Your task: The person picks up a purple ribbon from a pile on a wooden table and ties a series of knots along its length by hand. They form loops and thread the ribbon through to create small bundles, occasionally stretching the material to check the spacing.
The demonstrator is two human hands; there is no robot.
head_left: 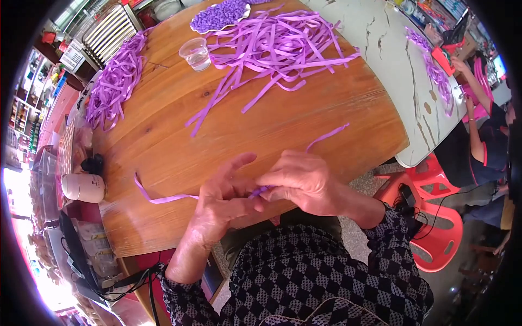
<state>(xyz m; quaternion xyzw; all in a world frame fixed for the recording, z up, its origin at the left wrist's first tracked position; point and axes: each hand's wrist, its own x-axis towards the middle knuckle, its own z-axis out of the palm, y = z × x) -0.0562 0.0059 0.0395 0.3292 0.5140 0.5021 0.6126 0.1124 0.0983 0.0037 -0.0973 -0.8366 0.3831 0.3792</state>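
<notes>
Both hands meet over the near edge of the wooden table (pixel 163 130), pinching a purple ribbon (pixel 262 190) between them. A small knotted or folded part of it shows at the fingertips; its exact form is too small to tell. My left hand (pixel 220 195) holds it with thumb and fingers, the index finger raised. My right hand (pixel 302 182) grips the same spot from the other side, fingers curled in. One ribbon end (pixel 163 199) trails left past my left hand. Another purple ribbon end (pixel 328 136) lies on the wood beyond my right hand.
A loose heap of purple ribbons (pixel 277 43) spreads at the far side, beside a clear plastic cup (pixel 196 54) and a plate of small purple pieces (pixel 220 15). More ribbons (pixel 117 81) hang at the left edge. A white marbled table (pixel 391 70), red stool (pixel 435 233) and another person stand right.
</notes>
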